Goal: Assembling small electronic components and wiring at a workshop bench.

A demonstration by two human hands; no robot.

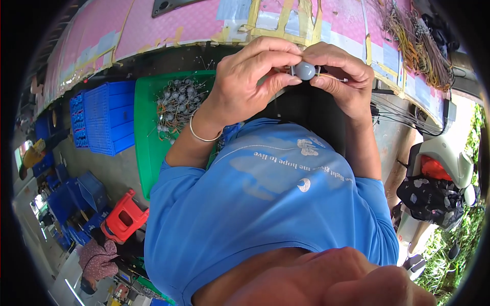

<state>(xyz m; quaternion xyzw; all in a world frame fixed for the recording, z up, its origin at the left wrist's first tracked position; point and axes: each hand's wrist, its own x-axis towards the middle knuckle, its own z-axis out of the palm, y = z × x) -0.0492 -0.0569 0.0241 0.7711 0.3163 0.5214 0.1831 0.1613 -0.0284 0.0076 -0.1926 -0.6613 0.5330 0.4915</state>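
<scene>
- Far left, on the ground, stand blue plastic crates [108, 117], and nearer you a red stool [124, 217]; neither touches your hands.
- Just right of the crates sits a green tray [148, 148], holding a heap of small grey round parts with wire leads [178, 102], close under your left wrist.
- Your left hand [245, 81] is pressed together in a pinch: thumb and curled fingertips close on the left side of the small grey domed part [304, 70]. A thin bangle [201, 135] sits on that wrist.
- The grey domed part is held up between both hands, in front of your chest and just near of the edge of the pink taped tabletop [168, 25]. It looks light, smooth and hard, so it may slip; take it by its rim rather than by the rounded face.
- Thin yellowish wire leads [334, 77] run out of the part to the right. They look soft and easy to bend, so hold them near the body of the part, not at their ends.
- Your right hand [342, 76] is also closed in a pinch, thumb against fingertips on the right side of the part and its leads.
- Far right on the tabletop lies a bundle of brown and yellow wires [416, 46], well apart from your hands.
- At the right edge stands a parked scooter [444, 168] beside some grass.
</scene>
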